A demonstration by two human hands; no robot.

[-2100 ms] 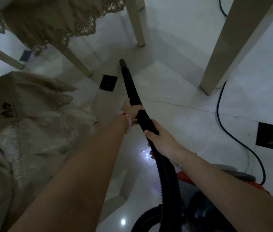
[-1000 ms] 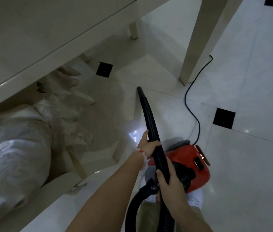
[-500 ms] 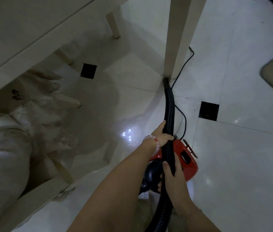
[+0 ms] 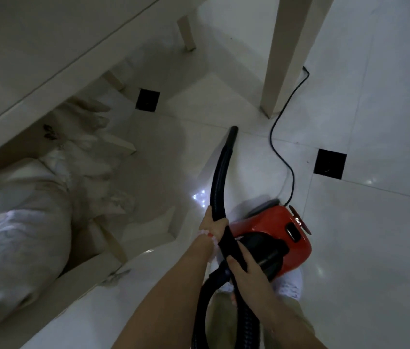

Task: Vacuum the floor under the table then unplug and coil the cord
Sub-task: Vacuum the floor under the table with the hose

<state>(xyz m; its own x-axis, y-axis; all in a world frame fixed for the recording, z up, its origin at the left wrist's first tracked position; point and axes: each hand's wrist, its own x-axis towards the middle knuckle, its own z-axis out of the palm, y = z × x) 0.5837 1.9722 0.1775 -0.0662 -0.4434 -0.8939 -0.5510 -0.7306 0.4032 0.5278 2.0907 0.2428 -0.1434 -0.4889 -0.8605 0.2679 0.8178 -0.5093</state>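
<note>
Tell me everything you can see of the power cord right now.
The cord is thin, black and looks rubbery. It leaves the rear of the red vacuum, snakes loosely over the white tile floor, passes beside the foot of the table leg and vanishes behind that leg. It lies slack and uncoiled; its plug end is out of view. Neither hand touches it.

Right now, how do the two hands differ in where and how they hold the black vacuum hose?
The left hand, wearing a pale bead bracelet, grips the black vacuum hose higher up, toward the nozzle. The right hand grips lower, beside the red vacuum body, nearer the ribbed section. The left shows mostly its thumb side; the right shows its back. Both wrap the hose fully.
</note>
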